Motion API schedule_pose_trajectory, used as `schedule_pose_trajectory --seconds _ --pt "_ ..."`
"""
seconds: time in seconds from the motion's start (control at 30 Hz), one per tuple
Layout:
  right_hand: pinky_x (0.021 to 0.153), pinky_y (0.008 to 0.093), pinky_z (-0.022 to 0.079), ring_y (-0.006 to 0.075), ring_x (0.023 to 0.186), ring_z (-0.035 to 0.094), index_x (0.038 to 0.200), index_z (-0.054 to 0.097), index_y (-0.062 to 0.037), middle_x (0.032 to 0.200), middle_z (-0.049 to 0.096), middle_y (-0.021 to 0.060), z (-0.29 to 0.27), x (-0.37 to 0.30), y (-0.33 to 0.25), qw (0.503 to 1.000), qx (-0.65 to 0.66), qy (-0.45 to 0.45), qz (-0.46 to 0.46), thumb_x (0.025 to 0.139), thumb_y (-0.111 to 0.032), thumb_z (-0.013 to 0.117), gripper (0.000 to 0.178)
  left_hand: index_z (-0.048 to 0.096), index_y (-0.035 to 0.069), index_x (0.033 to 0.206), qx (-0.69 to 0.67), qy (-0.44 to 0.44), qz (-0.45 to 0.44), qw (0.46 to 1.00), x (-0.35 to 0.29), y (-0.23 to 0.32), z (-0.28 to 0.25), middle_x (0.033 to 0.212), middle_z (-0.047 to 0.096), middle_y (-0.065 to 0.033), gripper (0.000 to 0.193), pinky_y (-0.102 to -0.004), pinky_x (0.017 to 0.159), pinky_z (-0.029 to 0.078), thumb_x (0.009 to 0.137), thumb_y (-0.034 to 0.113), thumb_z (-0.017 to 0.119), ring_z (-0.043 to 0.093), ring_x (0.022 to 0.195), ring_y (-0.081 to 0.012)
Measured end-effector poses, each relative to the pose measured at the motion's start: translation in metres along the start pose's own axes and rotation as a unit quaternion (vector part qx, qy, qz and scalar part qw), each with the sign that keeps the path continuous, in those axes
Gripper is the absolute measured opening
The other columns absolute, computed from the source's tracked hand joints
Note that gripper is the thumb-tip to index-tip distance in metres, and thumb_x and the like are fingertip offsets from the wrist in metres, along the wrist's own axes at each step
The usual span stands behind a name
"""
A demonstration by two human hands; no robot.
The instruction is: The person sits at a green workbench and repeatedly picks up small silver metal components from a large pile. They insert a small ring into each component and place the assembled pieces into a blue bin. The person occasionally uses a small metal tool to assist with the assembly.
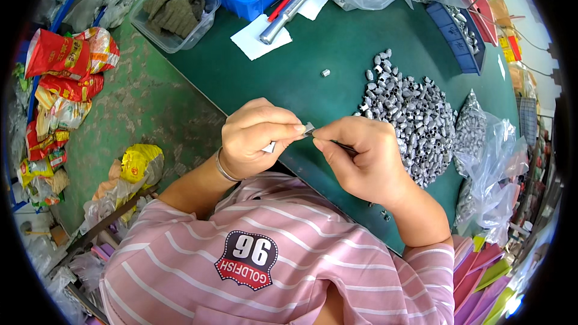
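My left hand (256,133) is closed, pinching a small grey metal piece (309,127) between thumb and fingertips. A bit of something white (269,147) pokes out below its curled fingers. Against that piece my right hand (367,155) brings its fingertips, gripping a thin dark tool (345,147) whose kind I cannot make out. Both hands meet over the near edge of the green tabletop (265,78). Just right of them spreads a large pile of small grey metal sleeves (415,123). One loose sleeve (326,73) lies apart, beyond my hands.
At the back stand a blue tray (244,5) with papers and a clear tub (194,37) with cloth. A metal rod (288,14) rests on white paper (248,43). On the right are a blue divided box (447,39) and plastic bags (490,156). Colourful packets (63,54) hang left.
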State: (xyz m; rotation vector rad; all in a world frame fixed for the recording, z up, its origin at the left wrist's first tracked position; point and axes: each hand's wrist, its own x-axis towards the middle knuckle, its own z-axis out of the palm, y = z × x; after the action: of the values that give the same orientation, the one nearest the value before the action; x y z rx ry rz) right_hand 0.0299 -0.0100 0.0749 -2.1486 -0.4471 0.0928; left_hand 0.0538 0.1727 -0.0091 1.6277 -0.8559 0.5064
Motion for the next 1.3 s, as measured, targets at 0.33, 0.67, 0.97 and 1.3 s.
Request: schedule_pose_trajectory --seconds 0.33,0.67,0.97,1.3 --pt "0.046 0.0243 0.041 0.0106 0.051 0.054 0.076 0.063 0.0018 0.064 0.06 0.0087 -0.001 0.004 0.003 0.991 0.102 0.004 0.083 0.076 0.003 0.063 0.001 0.065 0.001 0.082 -0.004 0.02 -0.043 0.999 -0.002 -0.002 -0.005 0.08 0.064 -0.0103 0.023 -0.0283 0.055 0.044 0.064 -0.011 0.072 0.06 0.064 -0.0196" --pt "0.05 0.0299 0.04 0.0167 0.052 0.05 0.085 0.061 0.0016 0.062 0.056 0.0117 0.017 0.042 0.023 0.99 0.095 0.063 0.083 0.081 -0.001 0.051 0.011 0.065 0.0 0.083 -0.093 0.159 -0.288 0.94 -0.017 -0.015 -0.011 0.084 0.065 -0.0086 0.015 -0.0242 0.064 0.048 0.07 -0.006 0.072 0.06 0.074 -0.0143" --pt "0.082 0.0351 0.044 0.0289 0.091 0.056 0.121 0.049 -0.0006 0.103 0.055 0.0208 0.057 0.117 0.068 0.984 0.125 0.12 0.03 0.081 -0.004 0.047 0.04 0.065 -0.001 0.089 -0.198 0.207 -0.374 0.882 -0.018 -0.01 -0.019 0.089 0.063 -0.0075 0.013 -0.0165 0.043 0.03 0.076 -0.004 0.068 0.044 0.055 -0.0029" --pt "0.074 0.0257 0.046 0.0159 0.086 0.056 0.099 0.061 -0.0005 0.1 0.057 0.0096 0.003 -0.021 0.042 0.976 0.148 0.148 0.051 0.083 0.002 0.054 0.017 0.058 0.004 0.096 -0.606 0.168 -0.408 0.662 0.001 -0.014 -0.009 0.095 0.061 -0.0146 0.014 -0.018 0.038 0.033 0.084 -0.001 0.054 0.049 0.06 -0.0113"
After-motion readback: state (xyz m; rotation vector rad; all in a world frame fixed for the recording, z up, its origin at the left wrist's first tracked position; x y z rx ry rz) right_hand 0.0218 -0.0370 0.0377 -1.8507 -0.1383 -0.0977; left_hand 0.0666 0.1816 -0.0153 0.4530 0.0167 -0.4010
